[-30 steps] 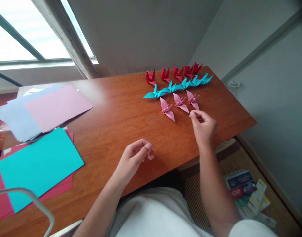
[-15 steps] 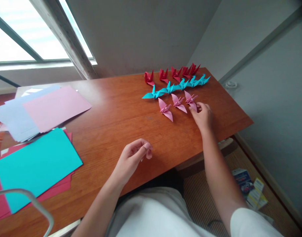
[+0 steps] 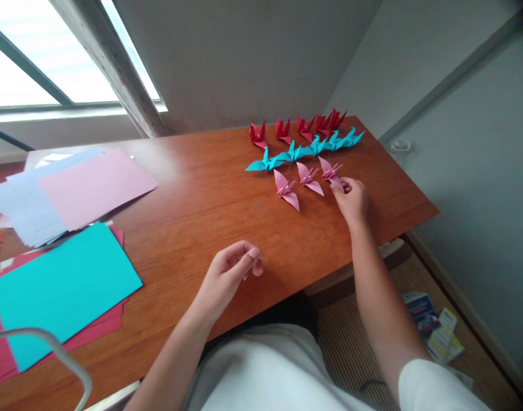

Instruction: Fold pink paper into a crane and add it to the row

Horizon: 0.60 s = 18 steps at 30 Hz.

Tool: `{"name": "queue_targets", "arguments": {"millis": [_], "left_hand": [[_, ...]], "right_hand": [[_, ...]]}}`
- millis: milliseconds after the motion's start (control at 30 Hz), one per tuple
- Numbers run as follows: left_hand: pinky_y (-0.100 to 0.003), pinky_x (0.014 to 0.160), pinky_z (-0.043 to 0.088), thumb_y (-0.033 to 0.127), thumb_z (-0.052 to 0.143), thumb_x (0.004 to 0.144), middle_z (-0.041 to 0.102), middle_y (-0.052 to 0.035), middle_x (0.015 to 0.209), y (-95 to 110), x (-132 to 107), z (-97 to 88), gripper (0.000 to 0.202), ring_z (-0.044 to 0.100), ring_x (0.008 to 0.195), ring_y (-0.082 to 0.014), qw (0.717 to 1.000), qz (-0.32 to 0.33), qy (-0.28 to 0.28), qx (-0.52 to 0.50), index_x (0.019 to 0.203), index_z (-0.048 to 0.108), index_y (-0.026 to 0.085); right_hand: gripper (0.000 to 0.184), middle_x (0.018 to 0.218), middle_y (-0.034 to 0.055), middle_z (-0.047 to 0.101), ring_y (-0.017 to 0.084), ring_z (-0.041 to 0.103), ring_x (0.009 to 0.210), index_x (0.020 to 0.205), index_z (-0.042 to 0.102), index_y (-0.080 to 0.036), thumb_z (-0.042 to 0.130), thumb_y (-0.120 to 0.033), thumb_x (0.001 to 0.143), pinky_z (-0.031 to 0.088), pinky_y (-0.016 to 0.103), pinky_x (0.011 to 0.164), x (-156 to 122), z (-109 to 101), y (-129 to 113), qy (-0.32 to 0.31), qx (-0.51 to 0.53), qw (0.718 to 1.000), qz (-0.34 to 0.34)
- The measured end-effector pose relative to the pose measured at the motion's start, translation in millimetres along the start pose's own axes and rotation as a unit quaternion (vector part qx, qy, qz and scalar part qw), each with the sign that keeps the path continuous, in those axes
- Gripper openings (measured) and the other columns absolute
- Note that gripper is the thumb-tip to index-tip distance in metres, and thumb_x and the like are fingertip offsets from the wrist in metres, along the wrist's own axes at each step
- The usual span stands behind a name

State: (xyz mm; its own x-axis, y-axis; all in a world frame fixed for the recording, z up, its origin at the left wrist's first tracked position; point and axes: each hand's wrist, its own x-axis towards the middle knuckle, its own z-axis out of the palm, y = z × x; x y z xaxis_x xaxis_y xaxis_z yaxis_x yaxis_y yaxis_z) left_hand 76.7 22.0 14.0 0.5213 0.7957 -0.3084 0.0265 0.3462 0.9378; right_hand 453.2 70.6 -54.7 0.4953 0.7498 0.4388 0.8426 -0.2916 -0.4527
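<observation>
My right hand [image 3: 351,198] has its thumb and fingers closed at the near wing of a pink paper crane [image 3: 329,171], the rightmost of three pink ones on the desk. To its left sit another pink paper crane [image 3: 308,178] and a third pink paper crane [image 3: 285,190], both untouched. My left hand [image 3: 234,266] is held above the desk near its front edge, fingers curled in with the thumb against them and nothing visible in it. Behind the pink cranes runs a row of several blue paper cranes [image 3: 293,153], then several red paper cranes [image 3: 305,128] at the back.
On the left of the wooden desk [image 3: 180,211], pink paper [image 3: 99,185] overlaps pale blue sheets [image 3: 24,205]. A bright blue sheet [image 3: 68,291] covers red paper [image 3: 107,328]. A pale curved tube [image 3: 60,348] crosses the lower left corner. Boxes [image 3: 437,328] lie on the floor, right.
My right hand has shifted very slightly right at the rightmost pink crane's wing. The left hand and the other cranes look the same.
</observation>
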Motion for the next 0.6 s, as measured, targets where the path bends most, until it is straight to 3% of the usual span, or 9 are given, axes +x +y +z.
{"name": "queue_targets", "arguments": {"millis": [600], "left_hand": [[-0.025, 0.059, 0.033, 0.045, 0.062, 0.094, 0.065, -0.0004, 0.068, -2.1, 0.1, -1.1, 0.03, 0.05, 0.063, -0.0122, 1.0, 0.002, -0.002, -0.004, 0.083, 0.064, 0.017]], "right_hand": [[0.025, 0.093, 0.0099, 0.073, 0.023, 0.065, 0.079, 0.097, 0.072, -0.019, 0.066, -0.04, 0.084, 0.052, 0.038, 0.077, 0.9, 2.4, 2.4, 0.012, 0.007, 1.0, 0.003]]}}
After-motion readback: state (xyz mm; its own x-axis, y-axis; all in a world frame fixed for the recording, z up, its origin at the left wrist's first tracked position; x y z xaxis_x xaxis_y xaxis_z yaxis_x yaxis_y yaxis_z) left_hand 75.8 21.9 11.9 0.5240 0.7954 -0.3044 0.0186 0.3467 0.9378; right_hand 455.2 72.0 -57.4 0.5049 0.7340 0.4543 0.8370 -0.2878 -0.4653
